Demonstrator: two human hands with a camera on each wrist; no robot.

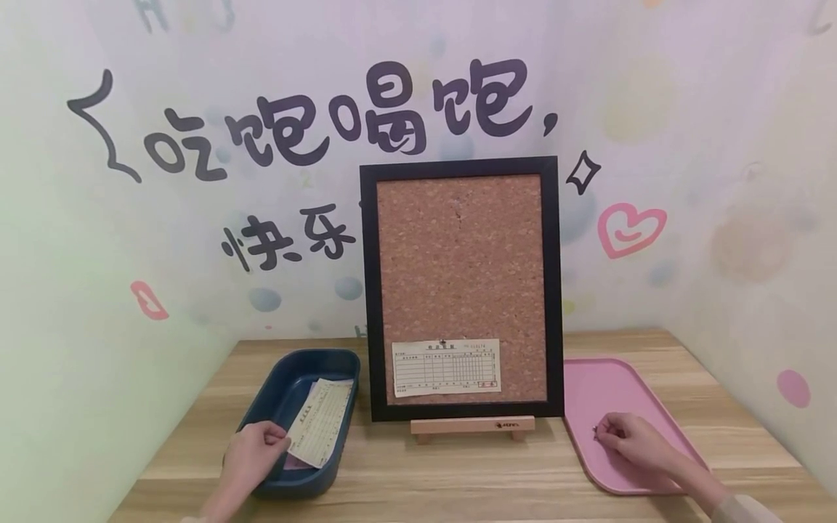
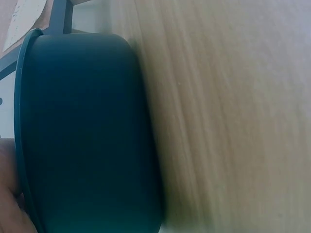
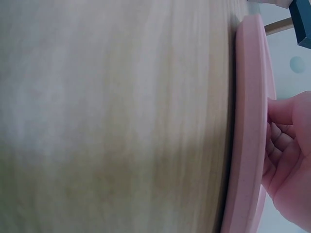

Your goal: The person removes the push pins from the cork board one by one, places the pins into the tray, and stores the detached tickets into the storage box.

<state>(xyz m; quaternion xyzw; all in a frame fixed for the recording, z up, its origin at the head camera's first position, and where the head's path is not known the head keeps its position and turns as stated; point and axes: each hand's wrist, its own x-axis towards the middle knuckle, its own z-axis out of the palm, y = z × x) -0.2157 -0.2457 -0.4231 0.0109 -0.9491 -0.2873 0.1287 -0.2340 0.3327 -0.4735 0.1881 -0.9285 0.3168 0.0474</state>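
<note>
My left hand (image 1: 251, 454) reaches over the near left rim of a dark blue bin (image 1: 271, 392) and pinches the lower left edge of a printed receipt slip (image 1: 322, 420). The slip lies tilted inside the bin, over a purple paper (image 1: 298, 463). In the left wrist view, the bin's wall hides most of that hand. Over the pink tray (image 1: 604, 381), my right hand (image 1: 633, 441) pinches a small dark pushpin (image 1: 596, 430) between thumb and forefinger. The right wrist view shows the other fingers curled, partly behind the tray's rim (image 3: 250, 121).
A black-framed cork board (image 1: 461, 269) stands on a small wooden easel (image 1: 472, 426) between bin and tray. Another receipt slip (image 1: 447, 370) hangs low on it, under a dark pin (image 1: 442, 341). Behind the wooden table (image 1: 386, 476) is a printed wall (image 1: 314, 43).
</note>
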